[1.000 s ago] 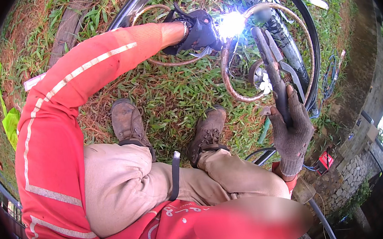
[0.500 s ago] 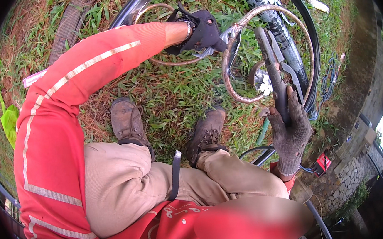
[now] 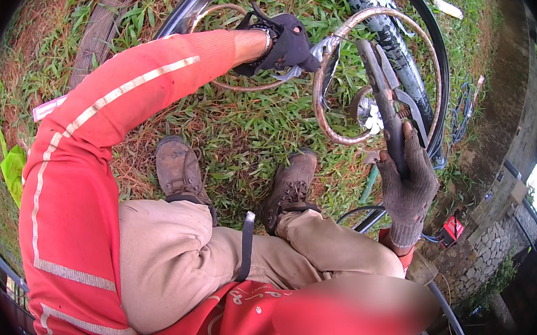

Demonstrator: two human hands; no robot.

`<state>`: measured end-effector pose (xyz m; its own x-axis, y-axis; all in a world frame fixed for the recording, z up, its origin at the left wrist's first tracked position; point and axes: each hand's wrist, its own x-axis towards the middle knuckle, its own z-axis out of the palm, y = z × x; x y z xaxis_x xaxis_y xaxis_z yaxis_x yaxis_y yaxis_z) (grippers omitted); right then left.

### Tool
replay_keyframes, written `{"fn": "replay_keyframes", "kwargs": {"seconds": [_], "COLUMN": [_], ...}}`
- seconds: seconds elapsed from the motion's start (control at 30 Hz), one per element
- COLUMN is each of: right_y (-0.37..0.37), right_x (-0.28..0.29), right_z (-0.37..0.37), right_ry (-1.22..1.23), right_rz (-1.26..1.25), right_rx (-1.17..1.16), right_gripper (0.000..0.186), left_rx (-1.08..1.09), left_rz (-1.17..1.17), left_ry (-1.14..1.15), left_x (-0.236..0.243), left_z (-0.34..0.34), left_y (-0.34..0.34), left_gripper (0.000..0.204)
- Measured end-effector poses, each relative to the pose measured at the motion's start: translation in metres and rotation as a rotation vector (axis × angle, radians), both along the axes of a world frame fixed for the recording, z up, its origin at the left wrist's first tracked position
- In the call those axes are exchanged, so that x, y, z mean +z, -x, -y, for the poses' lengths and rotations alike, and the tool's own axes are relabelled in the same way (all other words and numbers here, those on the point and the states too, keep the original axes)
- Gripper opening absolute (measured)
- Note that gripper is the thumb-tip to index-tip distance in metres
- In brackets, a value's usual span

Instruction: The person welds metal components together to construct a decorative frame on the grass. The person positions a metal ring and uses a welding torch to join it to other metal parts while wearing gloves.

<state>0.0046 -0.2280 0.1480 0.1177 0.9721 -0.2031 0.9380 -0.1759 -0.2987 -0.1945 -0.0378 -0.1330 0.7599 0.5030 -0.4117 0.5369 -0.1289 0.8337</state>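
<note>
My left hand [image 3: 283, 42], in a dark glove with bare fingertips, is closed around a brown-sheathed cable at its silver foil wrapping [image 3: 325, 46]. The brown cable [image 3: 377, 11] curls in a loop to the right of that hand. In my right hand [image 3: 411, 187], covered by a grey-brown knit glove, is a dark hand tool [image 3: 386, 109] with a long bar, a metal lever and a small spring. The tool points away from me, over the right part of the loop. Its exact kind is unclear.
A thick black cable [image 3: 439, 57] arcs around the loop, beside a black pipe with peeling white patches [image 3: 389, 48]. Thin blue wires [image 3: 462, 112] lie farther right, near a stone wall [image 3: 486, 250]. A wooden log [image 3: 100, 35] is at the upper left, on grass.
Almost nothing differs. My left hand and the cable loop have shifted very slightly to the right; both hands keep their hold.
</note>
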Motion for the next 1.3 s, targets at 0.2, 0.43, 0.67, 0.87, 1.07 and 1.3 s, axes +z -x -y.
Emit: {"fn": "replay_keyframes", "kwargs": {"seconds": [0.2,0.43,0.67,0.87,1.07,1.3], "right_y": [-0.001,-0.003,0.0,0.003,-0.001,-0.001], "right_x": [-0.001,-0.005,-0.002,0.001,-0.001,0.022], "right_z": [0.003,0.002,0.002,0.0,0.001,-0.017], "right_ry": [-0.016,-0.087,-0.046,-0.011,-0.027,0.054], "right_rz": [-0.006,0.004,0.015,0.044,0.061,0.167], "right_rx": [0.019,0.096,0.066,0.045,0.076,0.155], "right_gripper": [0.065,0.066,0.067,0.067,0.067,0.067], "left_rx": [0.03,-0.002,-0.06,0.042,0.12,0.296], "left_rz": [-0.033,-0.047,-0.097,-0.058,-0.072,0.064], "left_ry": [-0.033,-0.069,-0.093,-0.061,0.052,0.137], "left_x": [0.022,0.028,0.028,0.023,0.041,0.024], "left_z": [0.004,0.002,0.0,0.005,0.009,0.021], "left_y": [0.012,0.011,0.01,0.011,0.013,0.01], "left_gripper": [0.066,0.067,0.069,0.063,0.057,0.047]}}
